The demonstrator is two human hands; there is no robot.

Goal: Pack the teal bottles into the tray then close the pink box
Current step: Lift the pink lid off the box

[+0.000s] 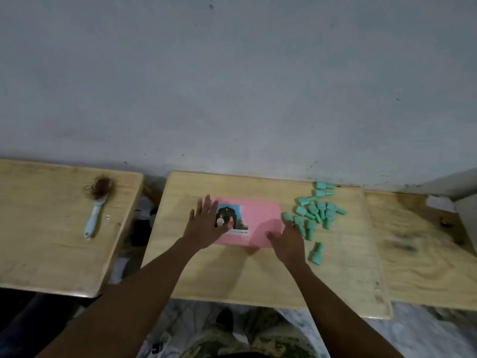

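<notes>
A flat pink box (258, 215) with a printed picture on its lid lies shut in the middle of the wooden table (232, 275). My left hand (204, 226) rests with fingers spread on the box's left end, partly over the picture. My right hand (289, 241) lies flat at the box's near right corner, holding nothing. Several teal bottles (317, 213) lie scattered on the table just right of the box. One teal bottle (317, 253) lies apart, close to my right wrist. No tray shows.
A second wooden table (51, 241) stands to the left across a gap, with a pale blue hairbrush (96, 210) on it. A third wooden surface (426, 254) adjoins on the right. A grey wall runs right behind the tables. My legs show below the table's front edge.
</notes>
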